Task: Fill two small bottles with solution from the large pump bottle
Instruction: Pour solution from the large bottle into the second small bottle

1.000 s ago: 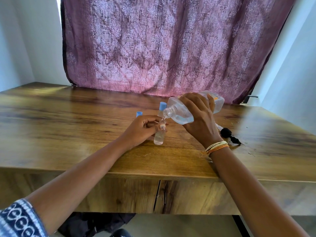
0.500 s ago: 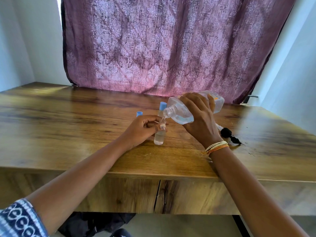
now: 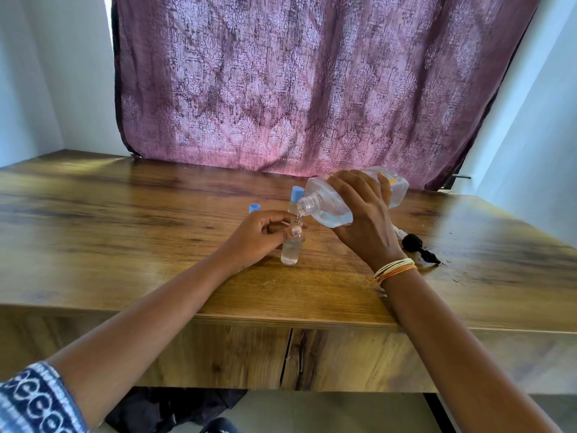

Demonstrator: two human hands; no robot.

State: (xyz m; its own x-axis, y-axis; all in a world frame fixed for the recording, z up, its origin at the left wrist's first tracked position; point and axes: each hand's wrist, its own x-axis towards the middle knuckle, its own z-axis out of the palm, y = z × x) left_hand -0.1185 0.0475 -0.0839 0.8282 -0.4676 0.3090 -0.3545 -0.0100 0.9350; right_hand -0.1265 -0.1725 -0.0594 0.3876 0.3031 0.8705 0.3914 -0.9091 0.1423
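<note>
My right hand (image 3: pixel 363 220) grips the large clear bottle (image 3: pixel 331 204), which is tipped on its side with its open neck pointing left and down. A thin stream of clear solution runs from the neck into a small clear bottle (image 3: pixel 291 250) standing upright on the wooden table (image 3: pixel 125 232). My left hand (image 3: pixel 262 235) holds that small bottle near its top with thumb and fingers. It looks mostly full. A second small bottle (image 3: pixel 295 200) with a blue cap stands just behind. A loose blue cap (image 3: pixel 254 208) sits to the left.
The black pump head with its tube (image 3: pixel 416 245) lies on the table to the right of my right wrist, with a small wet patch near it. A purple patterned curtain (image 3: pixel 312 89) hangs behind the table's far edge.
</note>
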